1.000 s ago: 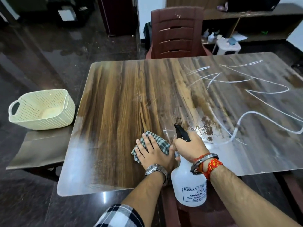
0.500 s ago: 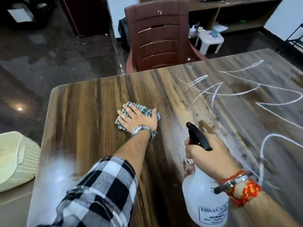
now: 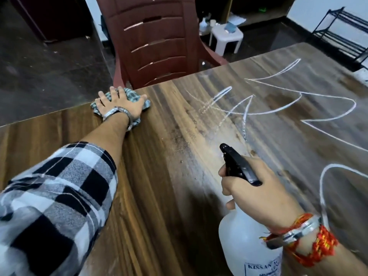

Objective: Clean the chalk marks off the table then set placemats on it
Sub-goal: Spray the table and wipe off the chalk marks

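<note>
Far left: 1 checked sleeve (image 3: 55, 196), rolled to the forearm. Up along that arm, 1 left hand (image 3: 119, 105), laid flat with fingers spread wide, pressing 1 checked cloth (image 3: 131, 94) onto the far edge of 1 wooden table (image 3: 159, 196). Cloth bunched beneath the palm, peeping out past the fingertips, beside the thumb and under the wrist. 1 metal watch (image 3: 117, 114) on that wrist. Just behind the table edge, 1 maroon plastic chair (image 3: 155, 46).

Toward the middle, dark wet patches and specks on the wood, plus a thin streak of droplets (image 3: 217, 116) ahead of the nozzle.

Lower right, 1 right hand (image 3: 256, 194), curled round the black trigger head of 1 white spray bottle (image 3: 245, 248), fingers wrapped under the trigger, nozzle aimed toward the far side. 1 metal bangle (image 3: 300, 232) and red threads on that wrist.

Across the right half, white chalk marks (image 3: 328, 114): several looping strokes, exact count unclear, all well apart from the cloth.

Beyond the table, 1 white stool (image 3: 226, 36) and 1 black rack (image 3: 342, 34).
</note>
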